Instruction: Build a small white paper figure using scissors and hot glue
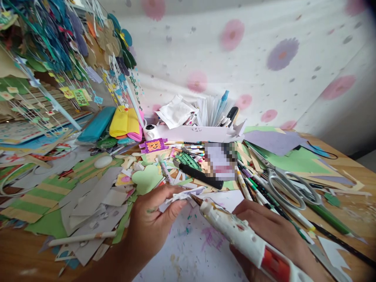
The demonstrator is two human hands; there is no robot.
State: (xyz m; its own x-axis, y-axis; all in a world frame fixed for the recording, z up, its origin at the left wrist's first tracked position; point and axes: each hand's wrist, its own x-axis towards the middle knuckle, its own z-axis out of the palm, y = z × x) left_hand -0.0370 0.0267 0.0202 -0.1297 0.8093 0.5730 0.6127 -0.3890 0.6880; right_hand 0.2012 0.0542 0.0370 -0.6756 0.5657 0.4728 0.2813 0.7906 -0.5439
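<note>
Paper piece finger-pinched in our left hand over the sheet's far edge; our right hand clamped round the glue gun; presumably gluing; next move needs steadiness.

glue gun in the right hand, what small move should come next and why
Probably draw the glue gun slightly along the white paper piece, clear of the fingertips: the right hand has its nozzle at the paper's edge, and the left hand pinches that paper close by. Whether glue is flowing can't be seen.
</note>
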